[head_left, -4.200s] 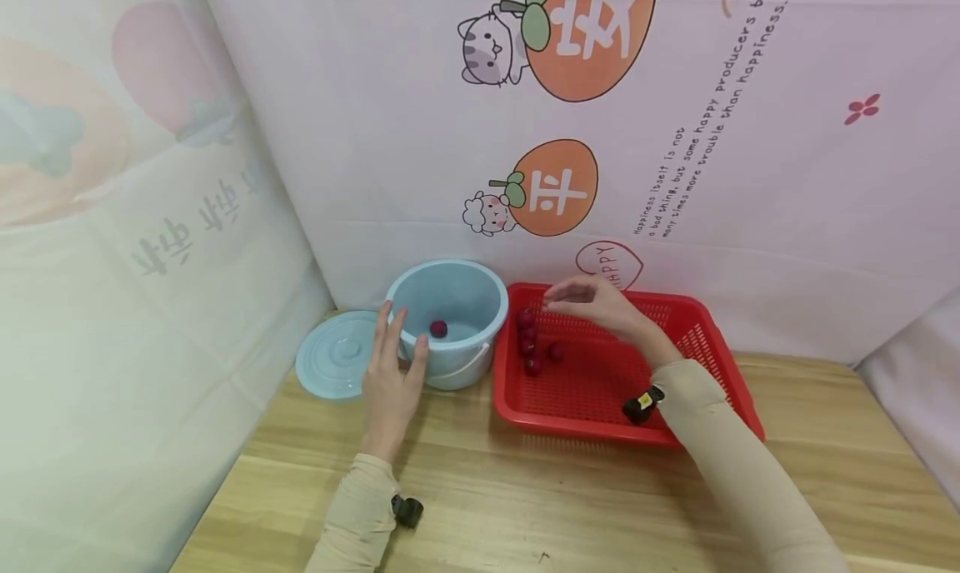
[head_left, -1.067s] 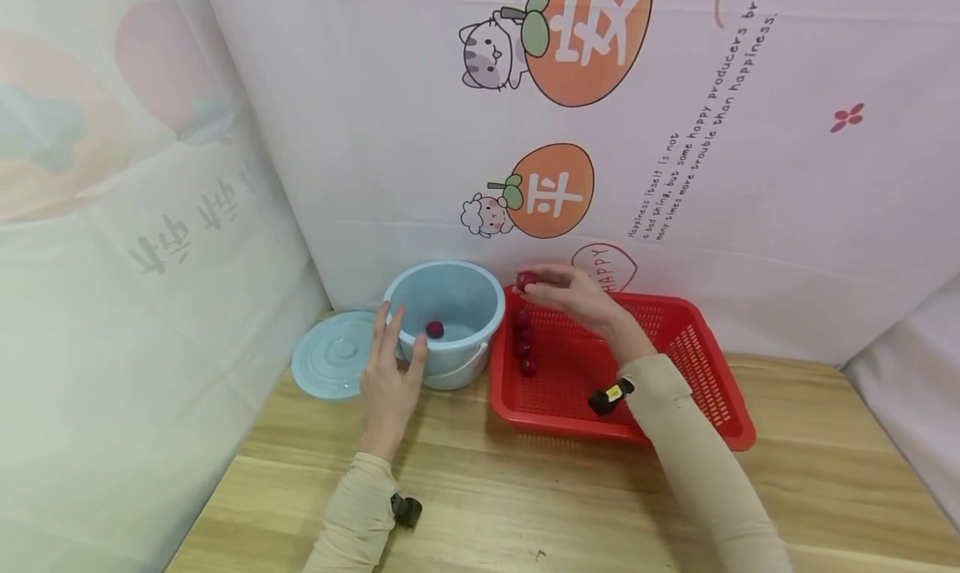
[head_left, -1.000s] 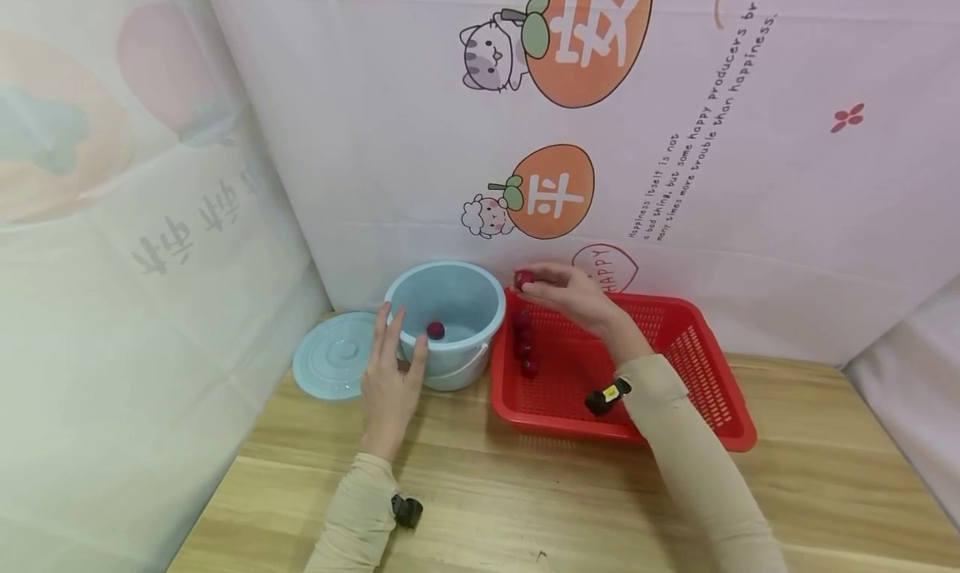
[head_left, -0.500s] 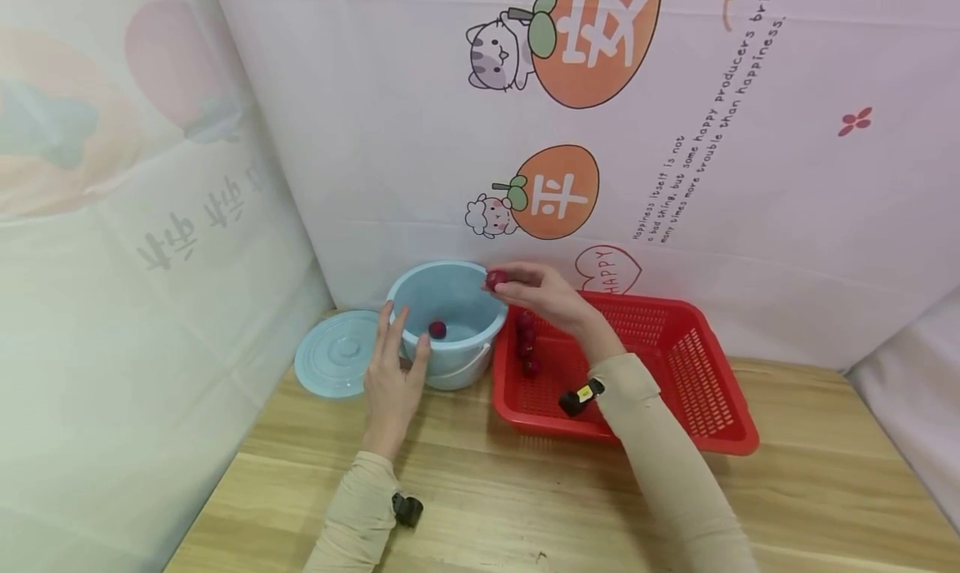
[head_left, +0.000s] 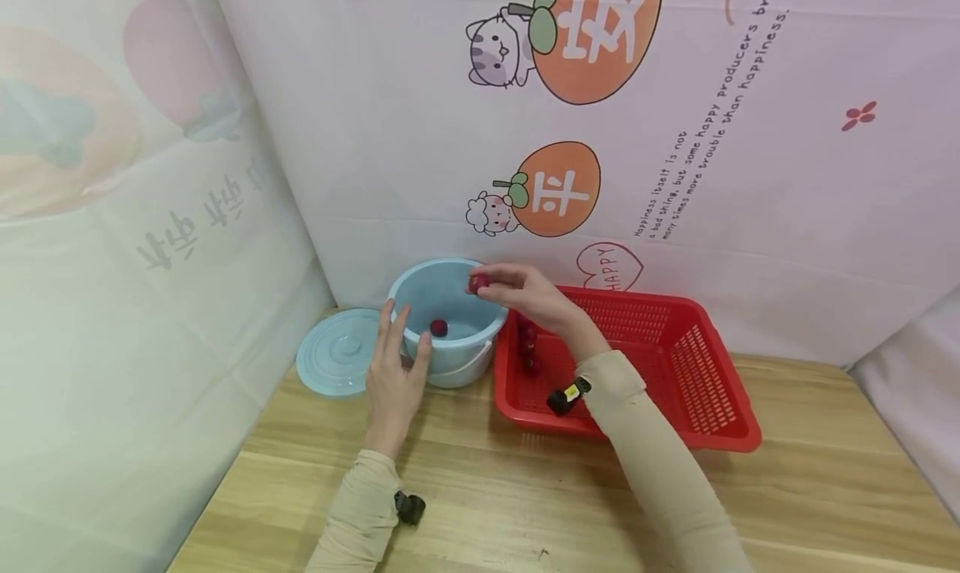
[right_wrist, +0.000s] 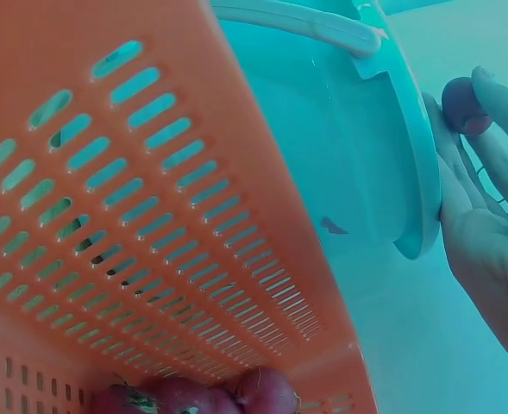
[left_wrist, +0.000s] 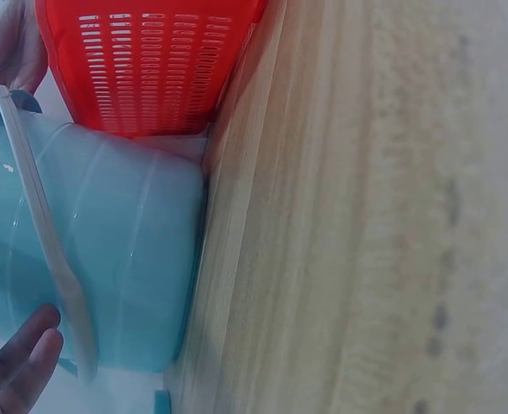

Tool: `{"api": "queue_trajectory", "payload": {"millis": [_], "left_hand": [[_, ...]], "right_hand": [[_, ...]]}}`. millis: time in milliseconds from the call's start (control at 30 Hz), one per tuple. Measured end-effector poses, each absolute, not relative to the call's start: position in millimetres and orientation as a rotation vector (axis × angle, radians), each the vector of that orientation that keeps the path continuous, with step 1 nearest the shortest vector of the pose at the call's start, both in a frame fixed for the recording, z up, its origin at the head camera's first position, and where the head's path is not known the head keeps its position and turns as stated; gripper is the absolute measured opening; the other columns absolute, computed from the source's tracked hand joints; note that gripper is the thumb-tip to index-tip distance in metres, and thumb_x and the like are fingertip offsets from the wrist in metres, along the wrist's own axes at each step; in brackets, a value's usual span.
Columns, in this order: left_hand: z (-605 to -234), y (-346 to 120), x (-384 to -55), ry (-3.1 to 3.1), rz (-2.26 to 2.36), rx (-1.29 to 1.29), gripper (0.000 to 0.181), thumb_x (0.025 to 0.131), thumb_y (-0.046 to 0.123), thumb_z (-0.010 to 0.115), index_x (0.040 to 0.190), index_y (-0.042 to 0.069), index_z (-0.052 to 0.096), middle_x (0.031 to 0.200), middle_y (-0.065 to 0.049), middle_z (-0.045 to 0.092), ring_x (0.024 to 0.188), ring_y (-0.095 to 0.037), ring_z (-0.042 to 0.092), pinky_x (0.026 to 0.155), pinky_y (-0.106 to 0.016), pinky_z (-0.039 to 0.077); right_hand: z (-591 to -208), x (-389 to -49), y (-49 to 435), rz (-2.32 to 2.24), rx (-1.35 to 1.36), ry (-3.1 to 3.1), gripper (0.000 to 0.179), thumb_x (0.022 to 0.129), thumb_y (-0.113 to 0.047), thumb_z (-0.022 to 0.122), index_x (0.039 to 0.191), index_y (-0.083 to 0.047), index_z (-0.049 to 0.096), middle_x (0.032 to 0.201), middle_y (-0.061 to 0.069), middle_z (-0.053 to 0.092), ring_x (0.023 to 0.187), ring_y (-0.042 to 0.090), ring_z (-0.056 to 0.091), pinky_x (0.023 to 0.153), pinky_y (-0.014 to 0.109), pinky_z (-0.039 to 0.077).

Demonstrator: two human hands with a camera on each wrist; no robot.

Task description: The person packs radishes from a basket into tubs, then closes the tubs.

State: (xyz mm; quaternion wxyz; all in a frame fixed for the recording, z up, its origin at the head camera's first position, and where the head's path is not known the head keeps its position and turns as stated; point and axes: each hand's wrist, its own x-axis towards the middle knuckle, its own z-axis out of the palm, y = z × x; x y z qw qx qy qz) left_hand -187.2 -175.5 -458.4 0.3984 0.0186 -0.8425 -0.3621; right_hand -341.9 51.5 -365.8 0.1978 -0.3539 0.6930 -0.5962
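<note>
My right hand [head_left: 528, 296] pinches a small round red radish [head_left: 478, 283] between fingertips and thumb, above the right side of the light blue bucket [head_left: 455, 365]. The right wrist view shows the held radish [right_wrist: 465, 105] beyond the bucket's rim. Another radish [head_left: 438, 328] lies inside the bucket. My left hand [head_left: 393, 381] is at the bucket's left front, its fingers spread and fairly straight against the rim and side. In the left wrist view, its fingertips [left_wrist: 34, 366] are beside the white handle [left_wrist: 51, 233]. Several radishes [right_wrist: 185, 397] lie along the left wall inside the red basket [head_left: 637, 430].
A round light blue lid [head_left: 341, 352] lies on the wooden table [head_left: 480, 506] left of the bucket. The basket stands close against the bucket's right side. A printed white cloth [head_left: 405, 140] hangs behind, with another cloth [head_left: 150, 323] along the left.
My right hand, empty over the basket at first, has taken a radish from it and moved left over the bucket's rim. My left hand stays at the bucket.
</note>
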Motion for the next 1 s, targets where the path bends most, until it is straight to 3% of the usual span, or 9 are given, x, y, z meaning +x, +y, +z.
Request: {"api": "queue_trajectory", "payload": {"millis": [133, 400, 1000], "left_hand": [[-458, -174, -187, -2.142, -0.914, 0.044, 0.060, 0.107, 0.047, 0.058, 0.160, 0.021, 0.049, 0.172, 0.005, 0.031, 0.071, -0.022, 0.066, 0.059, -0.039, 0.052], [-457, -173, -187, -2.155, -0.913, 0.050, 0.060, 0.107, 0.048, 0.056, 0.160, 0.021, 0.049, 0.172, 0.006, 0.031, 0.069, -0.022, 0.065, 0.057, -0.037, 0.052], [-456, -176, -186, -2.170, -0.902, 0.073, 0.060, 0.108, 0.049, 0.056, 0.160, 0.021, 0.048, 0.172, 0.006, 0.030, 0.068, -0.019, 0.064, 0.055, -0.036, 0.051]], "right_hand": [[-364, -342, 51, -1.623, -1.002, 1.952, 0.047, 0.100, -0.024, 0.075, 0.144, -0.012, 0.066, 0.137, 0.008, 0.068, 0.130, 0.032, 0.062, 0.112, 0.056, 0.044], [-346, -342, 42, -1.268, -1.111, 2.105, 0.040, 0.098, -0.021, 0.078, 0.138, -0.014, 0.071, 0.129, 0.003, 0.072, 0.121, 0.022, 0.067, 0.103, 0.038, 0.054], [-323, -339, 16, -0.787, -1.247, 2.227, 0.036, 0.096, -0.015, 0.079, 0.131, -0.007, 0.074, 0.122, 0.005, 0.075, 0.118, 0.022, 0.069, 0.102, 0.035, 0.054]]}}
